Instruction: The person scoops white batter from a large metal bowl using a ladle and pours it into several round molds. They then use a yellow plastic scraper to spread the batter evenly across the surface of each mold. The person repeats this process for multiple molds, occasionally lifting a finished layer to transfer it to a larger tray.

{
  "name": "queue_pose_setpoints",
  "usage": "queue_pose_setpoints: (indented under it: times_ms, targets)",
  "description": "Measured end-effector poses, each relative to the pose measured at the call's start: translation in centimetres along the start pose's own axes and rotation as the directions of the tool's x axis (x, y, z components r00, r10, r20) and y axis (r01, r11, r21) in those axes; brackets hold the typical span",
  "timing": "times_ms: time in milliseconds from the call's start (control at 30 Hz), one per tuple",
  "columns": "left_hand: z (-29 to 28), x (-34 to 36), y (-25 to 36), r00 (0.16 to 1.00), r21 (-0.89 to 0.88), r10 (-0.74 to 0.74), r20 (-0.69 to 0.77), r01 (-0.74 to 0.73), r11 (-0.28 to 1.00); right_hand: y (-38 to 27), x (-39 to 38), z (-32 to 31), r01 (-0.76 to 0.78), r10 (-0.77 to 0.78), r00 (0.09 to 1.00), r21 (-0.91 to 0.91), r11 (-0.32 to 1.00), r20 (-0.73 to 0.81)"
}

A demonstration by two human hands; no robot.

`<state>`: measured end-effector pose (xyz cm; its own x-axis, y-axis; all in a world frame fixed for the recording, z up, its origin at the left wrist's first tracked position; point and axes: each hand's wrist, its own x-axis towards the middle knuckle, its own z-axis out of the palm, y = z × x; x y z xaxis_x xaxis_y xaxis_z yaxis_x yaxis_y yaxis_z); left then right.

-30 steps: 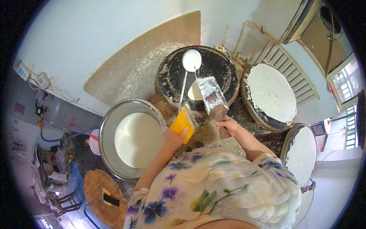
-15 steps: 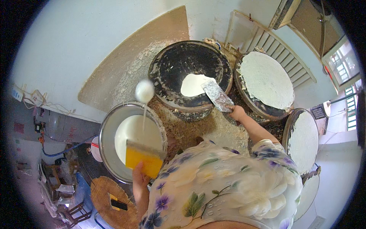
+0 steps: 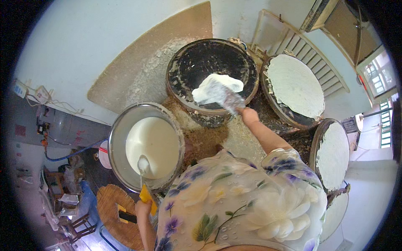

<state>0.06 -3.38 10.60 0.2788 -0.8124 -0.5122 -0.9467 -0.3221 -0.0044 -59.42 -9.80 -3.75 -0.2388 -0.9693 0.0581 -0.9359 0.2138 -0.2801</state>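
My left hand (image 3: 143,208) grips a yellow scraper (image 3: 149,196) and a ladle (image 3: 143,164), whose bowl rests at the batter's surface inside the steel pot (image 3: 117,148). My right hand (image 3: 248,117) is closed on the handle of a wide, white-coated spreader (image 3: 227,97), blurred by motion, its blade in a white batter patch (image 3: 228,81) on the round black griddle (image 3: 199,56). The patch covers the lower middle of that griddle.
Griddles with white sheets stand at the right (image 3: 293,85) and lower right (image 3: 331,154). A wooden board (image 3: 115,228) lies lower left. Behind are a brown wall panel (image 3: 117,75) and a rack (image 3: 318,71); cables (image 3: 42,94) hang at left.
The ladle has come down from above the griddle into the pot, with my left hand moving down and left. My right hand has swept the spreader leftward, and the batter patch has grown.
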Motion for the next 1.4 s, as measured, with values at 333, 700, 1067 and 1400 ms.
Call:
queue_pose_setpoints:
  times_ms: [333, 700, 1067, 1400]
  targets:
    - [-2.2, 0.0, 2.8, 0.979, 0.283, -0.056, 0.197, -0.002, 0.959, -4.4, 0.7, 3.8, -0.468, 0.493, 0.827, 0.818, 0.334, 0.271]
    - [-4.8, 10.5, 2.6, 0.978, 0.406, 0.134, 0.16, -0.189, 0.894, 2.1, 3.5, -1.0, -0.348, 0.333, 0.931, 0.096, 0.932, 0.148]
    - [-3.9, 21.5, 0.2, 0.958, -0.014, 0.045, 0.285, -0.042, 0.999, -6.0, 4.6, 1.4, -0.509, 0.25, 0.858, 0.803, 0.311, 0.447]
    - [-4.3, 21.6, -0.3, 0.955, -0.041, -0.013, 0.297, 0.027, 0.999, 0.9, 8.5, -2.9, -0.076, 0.092, 0.982, -0.099, 0.992, 0.165]
